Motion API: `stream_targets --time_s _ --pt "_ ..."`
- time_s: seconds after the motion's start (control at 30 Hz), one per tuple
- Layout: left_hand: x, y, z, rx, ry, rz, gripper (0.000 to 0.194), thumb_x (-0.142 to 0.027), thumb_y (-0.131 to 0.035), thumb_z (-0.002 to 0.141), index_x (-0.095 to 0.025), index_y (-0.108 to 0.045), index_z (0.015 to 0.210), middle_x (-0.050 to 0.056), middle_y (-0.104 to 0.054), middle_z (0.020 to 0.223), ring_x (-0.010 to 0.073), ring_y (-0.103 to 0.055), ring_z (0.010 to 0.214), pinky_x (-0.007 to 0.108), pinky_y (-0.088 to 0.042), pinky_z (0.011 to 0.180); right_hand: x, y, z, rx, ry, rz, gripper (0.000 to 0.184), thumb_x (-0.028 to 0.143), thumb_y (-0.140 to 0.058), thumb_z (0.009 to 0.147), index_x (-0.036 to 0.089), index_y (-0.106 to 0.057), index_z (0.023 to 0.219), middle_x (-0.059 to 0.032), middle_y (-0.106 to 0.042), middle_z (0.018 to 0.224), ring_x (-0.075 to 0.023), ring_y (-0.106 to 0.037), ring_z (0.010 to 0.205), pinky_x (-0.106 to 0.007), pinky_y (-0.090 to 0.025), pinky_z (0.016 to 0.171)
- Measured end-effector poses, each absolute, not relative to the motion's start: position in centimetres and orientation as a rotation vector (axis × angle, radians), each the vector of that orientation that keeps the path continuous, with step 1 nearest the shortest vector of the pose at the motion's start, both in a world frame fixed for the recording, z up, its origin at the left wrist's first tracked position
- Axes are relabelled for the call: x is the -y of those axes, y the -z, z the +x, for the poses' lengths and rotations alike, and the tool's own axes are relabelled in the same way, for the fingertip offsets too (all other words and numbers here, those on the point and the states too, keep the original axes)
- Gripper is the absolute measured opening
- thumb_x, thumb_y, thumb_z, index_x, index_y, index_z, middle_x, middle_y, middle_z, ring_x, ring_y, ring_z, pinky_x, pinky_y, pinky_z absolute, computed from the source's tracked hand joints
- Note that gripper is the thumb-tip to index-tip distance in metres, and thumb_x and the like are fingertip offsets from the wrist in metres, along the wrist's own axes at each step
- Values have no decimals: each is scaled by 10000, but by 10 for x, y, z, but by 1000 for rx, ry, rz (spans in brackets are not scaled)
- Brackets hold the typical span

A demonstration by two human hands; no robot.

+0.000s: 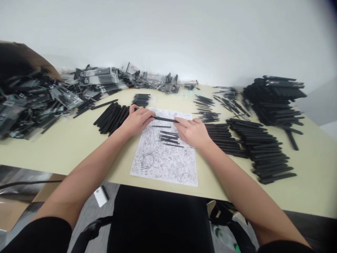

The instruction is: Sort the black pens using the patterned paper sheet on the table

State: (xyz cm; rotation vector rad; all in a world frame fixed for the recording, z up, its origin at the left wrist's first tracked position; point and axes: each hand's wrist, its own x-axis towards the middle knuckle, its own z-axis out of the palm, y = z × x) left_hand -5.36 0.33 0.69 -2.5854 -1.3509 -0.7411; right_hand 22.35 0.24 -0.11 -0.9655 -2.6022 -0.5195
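sticks (165,119): matte black | sheet (160,165): black-on-white doodles | tabletop (310,189): pale cream

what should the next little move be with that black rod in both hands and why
Probably lay the black rod down on the printed sheet beside the loose rods, I'd judge: the left hand and right hand hold it over the sheet, and those rods already lie there roughly side by side.
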Motion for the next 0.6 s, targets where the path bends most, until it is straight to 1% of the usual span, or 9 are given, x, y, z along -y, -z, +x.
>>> stream_targets --time_s 0.1,0.27,0.43,0.53,0.6 --pt "-3 -7 -53 1350 778 -2590 269 -336 -391 988 -234 -627 1065 49 -721 942 194 -624 878 407 -281 922 -5 2 224 2590 496 -938 418 66 -459 856 279 -708 1116 -26 -650 1258 -154 -621 726 -368 -349 693" --pt "-5 -5 -55 1378 812 -2579 301 -318 -350 993 -223 -628 1056 31 -701 809 170 -614 754 396 -306 913 -4 0 224 2572 523 -882 456 6 -434 841 278 -721 1067 -16 -673 1217 -137 -621 708 -352 -353 699" --pt "-6 -3 -55 1376 818 -2580 318 -325 -331 996 -223 -630 1028 31 -703 818 157 -591 703 396 -319 910 -2 -1 225 2505 527 -879 449 2 -420 847 283 -711 1042 0 -693 1175 -121 -614 707 -337 -358 702" --pt "-6 -3 -55 1370 800 -2595 321 -330 -334 993 -229 -638 993 27 -699 795 159 -584 700 397 -326 903 -3 1 225 2460 539 -881 455 10 -401 859 287 -686 1082 10 -711 1118 -120 -607 712 -329 -353 682" --pt "-6 -3 -54 1360 801 -2625 322 -327 -334 991 -224 -639 980 35 -704 814 165 -589 721 394 -333 893 -3 3 224 2445 532 -902 454 22 -396 868 289 -669 1114 8 -717 1088 -122 -601 708 -328 -346 674"
